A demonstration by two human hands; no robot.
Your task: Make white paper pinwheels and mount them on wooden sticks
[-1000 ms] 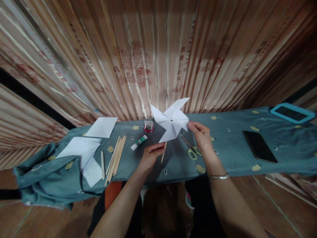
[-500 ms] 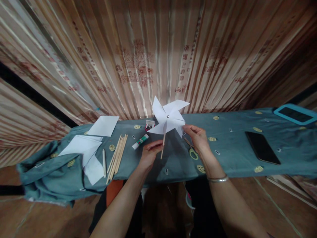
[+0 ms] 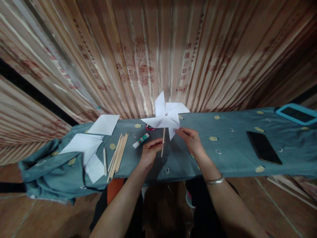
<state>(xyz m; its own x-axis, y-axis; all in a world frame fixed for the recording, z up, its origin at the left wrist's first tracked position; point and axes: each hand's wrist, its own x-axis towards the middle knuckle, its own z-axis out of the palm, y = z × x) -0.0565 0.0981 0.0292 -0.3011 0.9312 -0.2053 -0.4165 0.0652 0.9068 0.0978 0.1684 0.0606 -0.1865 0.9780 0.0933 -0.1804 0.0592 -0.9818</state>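
A white paper pinwheel [image 3: 165,115] with a metal pin at its centre stands upright on a thin wooden stick [image 3: 162,145] above the teal cloth. My left hand [image 3: 148,153] pinches the stick near its lower end. My right hand [image 3: 189,140] reaches up to the lower right blade, its fingertips curled and touching the blade's edge. Whether the right fingers pinch the paper or only brush it is unclear.
On the teal-covered table [image 3: 223,155] lie a bundle of wooden sticks [image 3: 118,154], white paper sheets [image 3: 84,148], a glue stick [image 3: 140,140], a small red box [image 3: 149,127], a black phone [image 3: 264,147] and a blue-framed tablet [image 3: 296,114]. A striped curtain hangs behind.
The pinwheel has turned, its blades rotated. It shifted slightly left and up. My right hand followed from the right blade down to the lower blade, hiding the scissors.
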